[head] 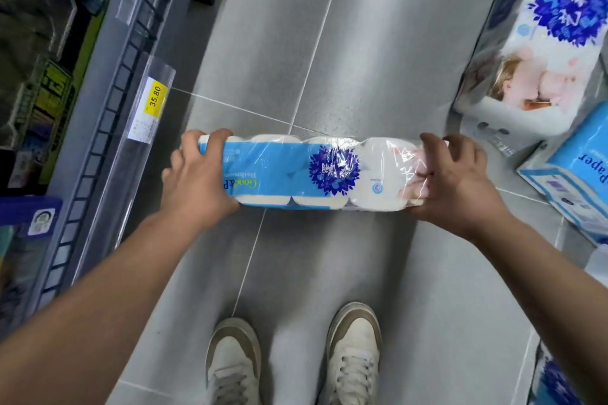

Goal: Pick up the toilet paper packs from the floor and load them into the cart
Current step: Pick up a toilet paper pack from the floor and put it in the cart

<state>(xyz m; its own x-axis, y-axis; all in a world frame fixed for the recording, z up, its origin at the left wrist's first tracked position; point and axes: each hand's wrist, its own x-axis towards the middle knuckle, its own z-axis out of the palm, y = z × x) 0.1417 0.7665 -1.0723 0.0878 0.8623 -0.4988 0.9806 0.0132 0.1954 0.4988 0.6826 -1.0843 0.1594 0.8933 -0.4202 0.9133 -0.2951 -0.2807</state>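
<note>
I hold a long blue-and-white toilet paper pack (312, 173) level in front of me, above the grey tiled floor. My left hand (197, 177) grips its left end and my right hand (454, 181) grips its right end. The pack has a dark blue flower print in the middle. More packs lie on the floor at the right: a large one (552, 43) at the top right, a light blue one (572, 174) below it, and another (559, 381) at the bottom right corner. No cart is in view.
A store shelf (98, 128) with a yellow 35.80 price tag (156, 97) runs along the left side. My two white shoes (292, 362) stand on the grey tiles (329, 43) below the pack. The aisle floor stretches ahead between shelf and packs.
</note>
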